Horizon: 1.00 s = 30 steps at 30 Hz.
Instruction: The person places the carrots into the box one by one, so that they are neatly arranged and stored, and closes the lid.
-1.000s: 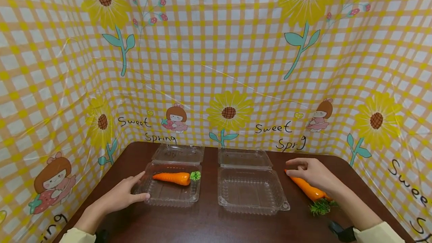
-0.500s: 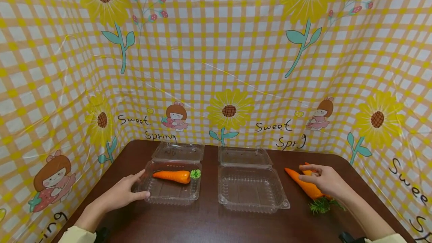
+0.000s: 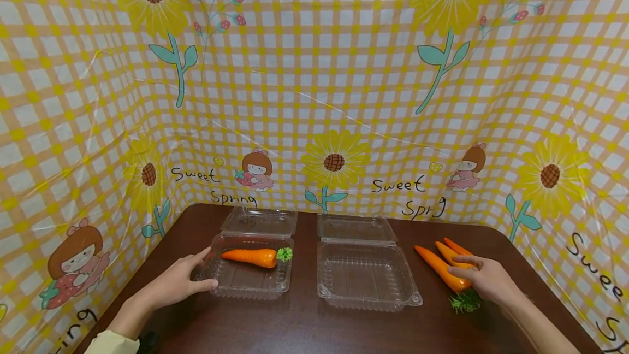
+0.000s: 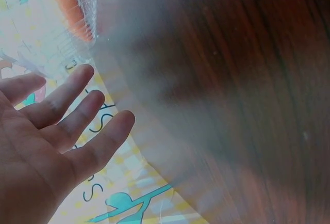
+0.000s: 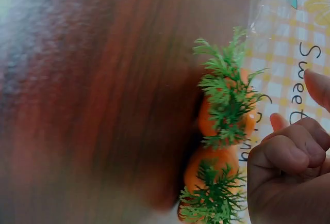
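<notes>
An orange carrot with a green tuft lies in the left clear plastic container. My left hand rests at that container's left side, fingers and thumb extended and apart; the left wrist view shows the same hand with spread fingers. Right of the other clear container, several carrots lie side by side, their tips pointing away; the nearest carrot is fully in sight. My right hand is over the farther carrots, fingers loosely bent, hiding their thick ends. Leafy tops show in the right wrist view.
Both containers stand with their lids folded back, the left lid and the right lid. A dark brown wooden table carries everything. Checked sunflower cloth walls it in at the back and sides.
My right hand has moved right and back from the nearest carrot's tip to the farther carrots, uncovering their tips. The left hand and the containers have stayed put.
</notes>
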### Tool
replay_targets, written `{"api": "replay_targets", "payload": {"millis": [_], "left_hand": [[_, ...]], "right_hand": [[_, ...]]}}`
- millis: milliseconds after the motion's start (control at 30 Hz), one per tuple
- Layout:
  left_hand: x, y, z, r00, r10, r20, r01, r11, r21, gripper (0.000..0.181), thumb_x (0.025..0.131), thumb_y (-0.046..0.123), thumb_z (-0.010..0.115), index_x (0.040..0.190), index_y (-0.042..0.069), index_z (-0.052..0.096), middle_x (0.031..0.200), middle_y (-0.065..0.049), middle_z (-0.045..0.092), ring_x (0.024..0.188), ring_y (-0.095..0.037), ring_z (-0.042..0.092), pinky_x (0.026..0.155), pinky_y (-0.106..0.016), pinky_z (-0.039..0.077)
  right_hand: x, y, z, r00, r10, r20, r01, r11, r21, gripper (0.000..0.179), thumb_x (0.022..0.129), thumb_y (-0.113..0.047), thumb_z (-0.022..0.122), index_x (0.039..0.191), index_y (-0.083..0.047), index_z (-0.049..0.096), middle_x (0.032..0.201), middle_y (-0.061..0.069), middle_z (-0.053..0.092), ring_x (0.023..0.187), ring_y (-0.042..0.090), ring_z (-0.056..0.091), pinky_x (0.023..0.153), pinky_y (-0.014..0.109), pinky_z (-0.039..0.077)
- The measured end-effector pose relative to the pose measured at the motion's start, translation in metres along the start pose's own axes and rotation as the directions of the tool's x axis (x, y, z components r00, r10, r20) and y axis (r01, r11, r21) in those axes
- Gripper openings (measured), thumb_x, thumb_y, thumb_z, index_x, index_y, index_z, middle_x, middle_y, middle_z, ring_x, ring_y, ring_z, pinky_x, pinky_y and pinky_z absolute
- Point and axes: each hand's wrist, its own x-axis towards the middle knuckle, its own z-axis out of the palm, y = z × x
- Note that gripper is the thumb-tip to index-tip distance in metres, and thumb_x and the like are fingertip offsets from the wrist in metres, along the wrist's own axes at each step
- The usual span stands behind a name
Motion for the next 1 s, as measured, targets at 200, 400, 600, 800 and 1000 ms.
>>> {"api": "replay_targets", "payload": {"millis": [200,400,600,800,1000], "left_hand": [[-0.001,0.001,0.0,1.0,-0.003,0.006,0.003,1.0,-0.01,0.093,0.091,0.05,0.071,0.158,0.003,0.029,0.134,-0.019,0.059,0.132,-0.046,0.046,0.1,-0.065,0.041],[-0.001,0.0,0.001,1.0,-0.012,0.005,0.012,1.0,-0.014,0.093,0.091,0.05,0.071,0.158,0.003,0.029,0.135,-0.02,0.058,0.132,-0.047,0.046,0.099,-0.065,0.042],[-0.002,0.001,0.001,1.0,-0.003,0.001,0.003,1.0,-0.007,0.092,0.091,0.049,0.071,0.158,0.002,0.029,0.133,-0.021,0.059,0.13,-0.047,0.048,0.098,-0.064,0.043],[-0.003,0.003,-0.001,1.0,0.006,0.001,-0.006,1.0,-0.005,0.092,0.091,0.047,0.072,0.157,0.0,0.03,0.131,-0.02,0.06,0.128,-0.047,0.049,0.096,-0.064,0.044],[-0.002,0.004,-0.001,1.0,0.01,-0.002,-0.01,1.0,-0.006,0.092,0.091,0.047,0.072,0.157,-0.001,0.03,0.132,-0.021,0.06,0.127,-0.046,0.051,0.096,-0.063,0.044]], "right_hand": [[0.001,0.007,0.003,0.999,0.042,-0.016,-0.042,0.999,0.006,0.082,0.093,-0.049,0.069,0.146,0.009,0.045,0.053,-0.002,0.047,0.047,0.007,0.031,0.048,0.027,0.035],[0.003,0.012,0.005,0.998,0.067,-0.023,-0.067,0.998,0.004,0.085,0.09,-0.05,0.072,0.143,0.011,0.048,0.074,0.009,0.061,0.051,0.008,0.031,0.051,0.028,0.034],[0.004,0.019,0.008,0.997,0.076,-0.02,-0.076,0.996,0.038,0.087,0.09,-0.04,0.074,0.144,0.018,0.039,0.06,-0.005,0.054,0.046,0.009,0.025,0.047,0.027,0.031],[0.007,0.022,0.009,0.999,0.026,-0.038,-0.026,1.0,0.008,0.077,0.089,-0.033,0.076,0.14,0.017,0.046,0.097,0.022,0.07,0.057,0.011,0.04,0.05,0.026,0.035],[0.005,0.024,0.013,0.997,0.044,-0.058,-0.046,0.999,-0.024,0.065,0.088,-0.028,0.075,0.134,0.015,0.055,0.053,-0.008,0.031,0.045,0.009,0.028,0.045,0.026,0.032]]}}
